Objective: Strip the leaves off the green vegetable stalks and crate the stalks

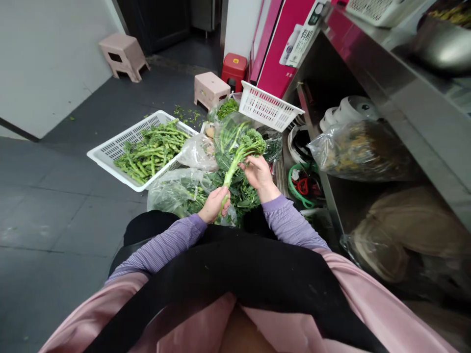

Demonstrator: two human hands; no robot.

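Observation:
My left hand (pixel 215 204) is closed around the lower end of a broccolini stalk (pixel 232 171), which slants up and away to the right. Its green floret head (pixel 254 142) is at the far end. Just right of the stalk, below the head, my right hand (pixel 257 174) has loosely curled fingers with a gap between thumb and fingertips; whether they touch the stem is unclear. Underneath, a pile of leafy greens (pixel 248 196) lies beside a clear plastic bag (pixel 172 189) with more greens. To the left, trimmed green stalks (pixel 154 152) fill a white basket (pixel 106 159).
Beyond my hands are a tilted white basket (pixel 267 109), a pink stool (pixel 211 89) and a red stool (pixel 234 68). A metal shelf (pixel 333 206) close on my right holds a bagged bundle (pixel 362 152). A green basket (pixel 300 189) sits low beside it.

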